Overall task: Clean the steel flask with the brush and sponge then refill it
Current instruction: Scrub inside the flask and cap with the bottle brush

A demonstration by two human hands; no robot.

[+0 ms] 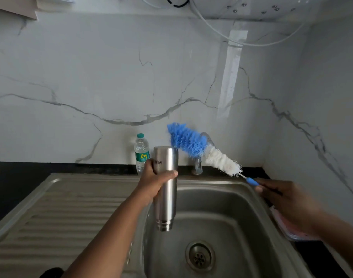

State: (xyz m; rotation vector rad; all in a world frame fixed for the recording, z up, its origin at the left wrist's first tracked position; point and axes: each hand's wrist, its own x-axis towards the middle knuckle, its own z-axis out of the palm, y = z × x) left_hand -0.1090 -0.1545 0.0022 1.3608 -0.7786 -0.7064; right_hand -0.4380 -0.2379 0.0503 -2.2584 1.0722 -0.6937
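Over sink (115, 199): flask (165, 189) in left hand (154, 183), brush (203, 150) beside.

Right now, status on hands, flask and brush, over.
Left hand grips the steel flask, inverted over the steel sink. Right hand holds the blue-and-white bottle brush, outside the flask. Nothing in the way.

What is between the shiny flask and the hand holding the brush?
In the head view, only the bare steel sink shows between the steel flask and the right hand.
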